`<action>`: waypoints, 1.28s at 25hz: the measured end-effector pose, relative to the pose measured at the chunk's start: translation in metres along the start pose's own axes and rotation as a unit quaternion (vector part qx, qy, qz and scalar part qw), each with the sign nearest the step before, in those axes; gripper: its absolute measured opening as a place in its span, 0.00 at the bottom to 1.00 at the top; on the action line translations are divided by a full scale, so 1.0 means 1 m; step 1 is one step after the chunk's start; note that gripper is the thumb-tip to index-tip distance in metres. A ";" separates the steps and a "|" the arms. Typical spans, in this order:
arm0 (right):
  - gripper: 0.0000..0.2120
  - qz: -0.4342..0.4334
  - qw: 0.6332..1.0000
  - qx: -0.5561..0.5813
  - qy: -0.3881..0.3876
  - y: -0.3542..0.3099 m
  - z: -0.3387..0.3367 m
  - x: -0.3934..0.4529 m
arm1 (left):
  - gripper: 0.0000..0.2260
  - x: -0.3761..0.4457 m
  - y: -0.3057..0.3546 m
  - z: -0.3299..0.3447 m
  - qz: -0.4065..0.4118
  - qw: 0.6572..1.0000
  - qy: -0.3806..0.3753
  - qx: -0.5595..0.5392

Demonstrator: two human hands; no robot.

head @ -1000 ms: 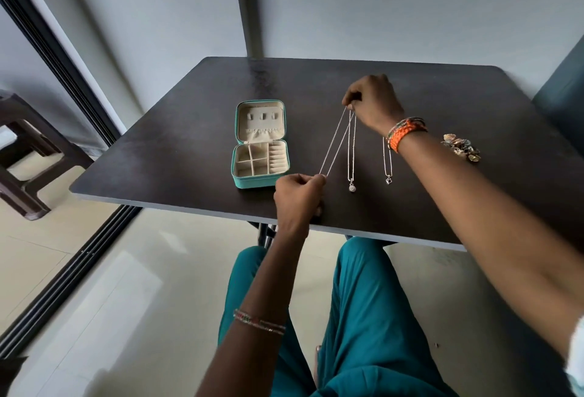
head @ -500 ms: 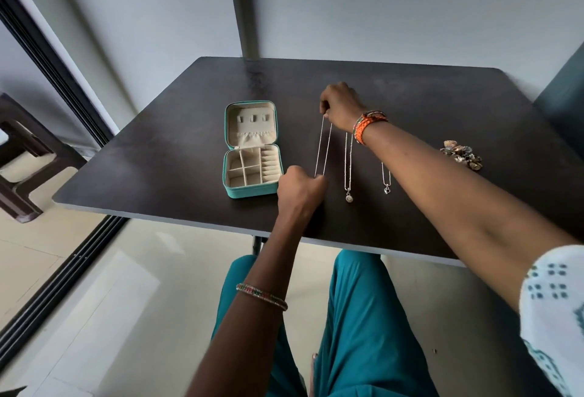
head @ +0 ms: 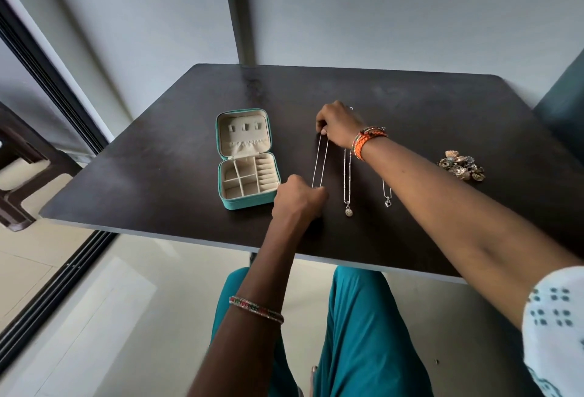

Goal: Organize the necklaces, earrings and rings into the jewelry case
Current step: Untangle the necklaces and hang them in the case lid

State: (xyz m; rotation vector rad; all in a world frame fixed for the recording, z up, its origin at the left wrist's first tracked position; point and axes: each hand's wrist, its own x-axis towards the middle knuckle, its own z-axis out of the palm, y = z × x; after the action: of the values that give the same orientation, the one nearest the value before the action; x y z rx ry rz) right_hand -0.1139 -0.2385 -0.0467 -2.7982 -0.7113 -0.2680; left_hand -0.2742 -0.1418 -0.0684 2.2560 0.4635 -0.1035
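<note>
A thin silver necklace (head: pixel 319 161) is drawn out into a long, narrow loop of two nearly parallel strands, fine and pale against the dark table (head: pixel 164 156). It lies just to the right of the open teal jewelry case (head: pixel 248 159), running alongside the case's right edge from lid height down to the case's front. The right hand (head: pixel 339 124) pinches the far end of the loop between its fingertips, at a point level with the case's lid; the left hand (head: pixel 298 199) has its fingers curled round the near end, just off the case's front right corner, so the chain is stretched straight between the two grips. Whether the strands touch the tabletop or hang slightly above it cannot be told. The case stands open with its lid tilted back, showing a cream lining, a gathered pocket and three small tabs in the lid, and square compartments beside ring rolls in the base. Further right of the case, past the held chain, a second necklace (head: pixel 347 181) with a round pendant lies straight on the table, and beyond it a third necklace (head: pixel 387 196) shows partly under the right forearm. A heap of gold-toned earrings (head: pixel 461 166) sits well to the right of the case.
</note>
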 end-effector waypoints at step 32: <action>0.13 0.068 0.990 0.022 -0.118 0.024 -0.010 0.028 | 0.17 -0.006 -0.004 -0.026 -0.067 0.986 -0.151 -0.029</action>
State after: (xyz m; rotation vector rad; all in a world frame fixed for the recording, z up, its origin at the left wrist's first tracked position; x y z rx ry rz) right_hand -0.0787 -0.2489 -0.0352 -2.8471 -0.5635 0.1057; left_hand -0.2832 -0.1214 -0.0525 2.1035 0.4482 -0.4870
